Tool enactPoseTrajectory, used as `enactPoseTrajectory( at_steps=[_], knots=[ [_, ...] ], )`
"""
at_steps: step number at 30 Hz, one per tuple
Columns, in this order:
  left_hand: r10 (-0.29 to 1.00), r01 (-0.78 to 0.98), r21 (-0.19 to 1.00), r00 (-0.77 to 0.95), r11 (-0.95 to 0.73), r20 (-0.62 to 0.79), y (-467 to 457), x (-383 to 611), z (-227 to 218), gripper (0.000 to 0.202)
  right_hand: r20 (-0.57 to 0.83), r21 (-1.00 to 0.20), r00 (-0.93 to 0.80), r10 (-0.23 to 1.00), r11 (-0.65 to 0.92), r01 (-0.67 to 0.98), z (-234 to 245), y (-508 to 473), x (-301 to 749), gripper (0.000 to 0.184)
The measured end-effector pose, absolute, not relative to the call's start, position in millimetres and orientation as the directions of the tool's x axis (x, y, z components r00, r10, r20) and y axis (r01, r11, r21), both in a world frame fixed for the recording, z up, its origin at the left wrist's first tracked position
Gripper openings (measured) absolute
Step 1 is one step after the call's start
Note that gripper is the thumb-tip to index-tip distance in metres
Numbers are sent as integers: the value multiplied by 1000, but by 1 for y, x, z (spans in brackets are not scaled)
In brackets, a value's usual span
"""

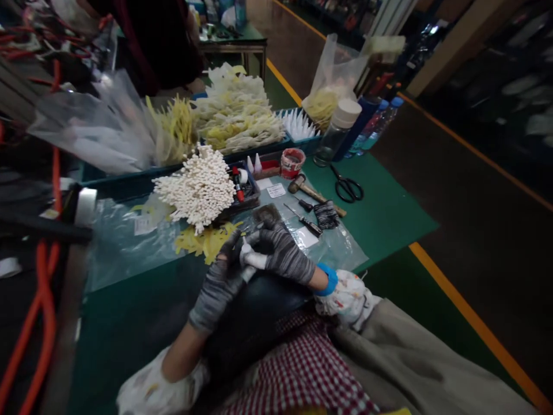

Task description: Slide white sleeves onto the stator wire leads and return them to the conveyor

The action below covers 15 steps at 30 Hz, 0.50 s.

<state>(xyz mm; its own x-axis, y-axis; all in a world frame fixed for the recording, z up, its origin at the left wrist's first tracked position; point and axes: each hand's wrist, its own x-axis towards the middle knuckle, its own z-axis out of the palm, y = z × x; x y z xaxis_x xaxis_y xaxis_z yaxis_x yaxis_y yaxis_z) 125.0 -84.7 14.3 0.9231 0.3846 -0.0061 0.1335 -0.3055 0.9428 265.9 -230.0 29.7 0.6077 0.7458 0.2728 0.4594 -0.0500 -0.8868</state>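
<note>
A: What are the fingers [242, 245] doing?

B: Both hands are wearing grey knit gloves and are meeting over a small white tube piece [252, 260]. The right hand [283, 252] is curling its fingers around the upper end, and the left hand [220, 282] is clenching around the lower end, so both are grasping the same piece.

A: Where is the piece sitting?

B: It is hovering just above the near edge of the worktop [380, 213], over a dark pad in front of the person's lap.

A: What is lying just beyond the hands?

B: Yellow strips [205, 241] are lying on clear plastic sheeting, touching a big bundle of white sticks [196, 187]. To the right of the hands a small screwdriver [307, 221] is resting near a spare glove [327, 214] and a hammer [311, 191].

A: And farther out?

B: Black scissors [347, 188] are lying on the green mat, well apart from the hands. A red tape roll [292, 162] is standing near a clear jar [336, 132] with a white lid, and trays behind are holding heaps of pale yellow strips [235, 112].
</note>
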Motion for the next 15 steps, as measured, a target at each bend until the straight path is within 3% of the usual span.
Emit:
enactPoseTrajectory(
  at_steps=[4, 9, 13, 15],
  knots=[
    [406, 172, 957, 912, -235, -65, -90, 142, 15, 69, 358, -828, 573, 737, -34, 560, 25, -257, 286, 23],
    [507, 298, 922, 851, -247, -140, -80, 117, 20, 64, 432, -662, 684, 588, -308, 683, 20, -339, 345, 22],
    [584, 365, 899, 795, -242, -165, -75, 96, 20, 59, 339, -440, 677, 653, -525, 728, 5, -386, 379, 31],
    [590, 384, 900, 782, -204, -200, -78, 89, 20, 59, 299, -418, 684, 665, -554, 720, -5, -391, 388, 29]
  ],
)
